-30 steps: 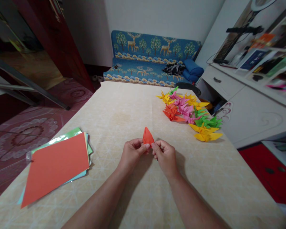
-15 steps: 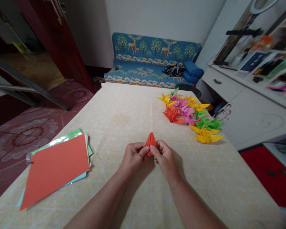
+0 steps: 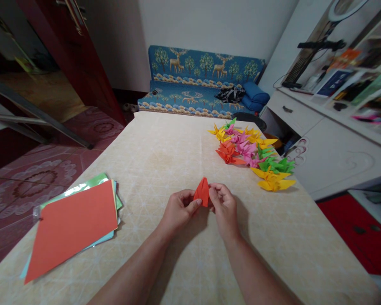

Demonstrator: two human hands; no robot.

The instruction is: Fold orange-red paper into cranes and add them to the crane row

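A small folded piece of red-orange paper (image 3: 203,191), pointed at its top, is held between both hands over the middle of the table. My left hand (image 3: 181,208) pinches its lower left side, with the thumb on the front face. On the right edge, my right hand (image 3: 222,203) grips the paper between thumb and bent fingers. The fingertips behind the paper are hidden.
Folded paper cranes (image 3: 247,148) in yellow, pink, green and red lie at the table's back right. A stack of coloured sheets, red-orange on top (image 3: 74,226), lies at the left. Beyond the cloth-covered table (image 3: 165,140) stands a blue sofa (image 3: 190,91).
The folded paper has turned slightly, and a broader flat face shows. My right hand has shifted a little right, from the paper's front to its right edge.
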